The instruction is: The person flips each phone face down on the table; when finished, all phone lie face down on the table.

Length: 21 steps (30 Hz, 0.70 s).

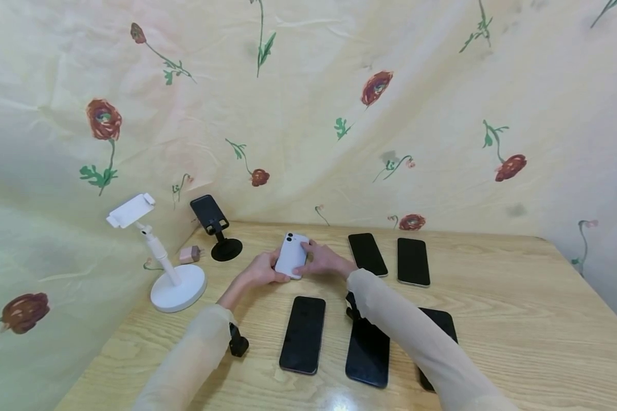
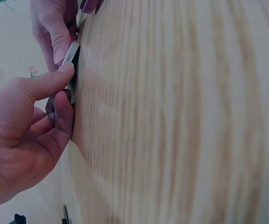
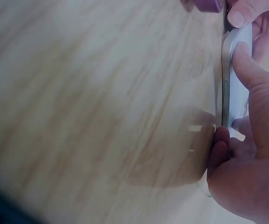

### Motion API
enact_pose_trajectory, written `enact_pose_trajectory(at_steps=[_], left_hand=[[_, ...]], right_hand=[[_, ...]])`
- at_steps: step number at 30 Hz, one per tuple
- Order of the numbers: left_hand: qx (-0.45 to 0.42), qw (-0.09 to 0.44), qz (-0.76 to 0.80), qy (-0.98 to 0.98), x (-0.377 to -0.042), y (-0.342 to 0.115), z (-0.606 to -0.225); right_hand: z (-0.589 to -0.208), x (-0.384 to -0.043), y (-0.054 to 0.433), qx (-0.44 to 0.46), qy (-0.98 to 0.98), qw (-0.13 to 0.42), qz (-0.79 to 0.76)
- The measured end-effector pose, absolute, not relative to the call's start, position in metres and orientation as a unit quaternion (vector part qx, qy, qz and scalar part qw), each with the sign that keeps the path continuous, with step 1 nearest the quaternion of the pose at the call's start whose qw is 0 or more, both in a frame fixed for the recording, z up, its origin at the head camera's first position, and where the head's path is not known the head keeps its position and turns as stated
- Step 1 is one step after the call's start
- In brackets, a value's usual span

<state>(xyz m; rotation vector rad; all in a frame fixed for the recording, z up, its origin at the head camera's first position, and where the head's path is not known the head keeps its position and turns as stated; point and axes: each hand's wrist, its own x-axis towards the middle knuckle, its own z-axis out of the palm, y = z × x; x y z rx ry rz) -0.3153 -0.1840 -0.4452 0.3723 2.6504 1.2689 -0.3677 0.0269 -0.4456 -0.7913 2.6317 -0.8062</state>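
Observation:
A white phone point(image 1: 291, 258), its back with the camera lenses facing up, is held low over the wooden table between both hands. My left hand point(image 1: 261, 270) grips its left side and lower corner; in the left wrist view the thumb and curled fingers of the left hand point(image 2: 27, 116) pinch the phone's end point(image 2: 70, 52). On the opposite side, my right hand point(image 1: 324, 260) holds the right edge. The right wrist view shows the thumb of the right hand point(image 3: 265, 135) on the back of the phone point(image 3: 237, 88), with fingers curled at its edge.
Several dark phones lie face up: one point(image 1: 303, 335) nearest the front, two point(image 1: 367, 255) at the back right, others point(image 1: 368, 354) under the right forearm. A white stand point(image 1: 179, 287), a black stand point(image 1: 227, 249) and a pink charger point(image 1: 189, 254) are at the left. Flowered cloth point(image 1: 308, 114) hangs behind.

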Motion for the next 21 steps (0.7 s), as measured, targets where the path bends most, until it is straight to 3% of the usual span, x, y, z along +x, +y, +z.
enact_pose_trajectory(at_steps=[21], left_hand=[[0.122, 0.093, 0.348, 0.925, -0.3167, -0.1827, -0.4416]], right_hand=[[-0.4456, -0.3622, 0.0249, -0.257, 0.920, 0.141, -0.260]])
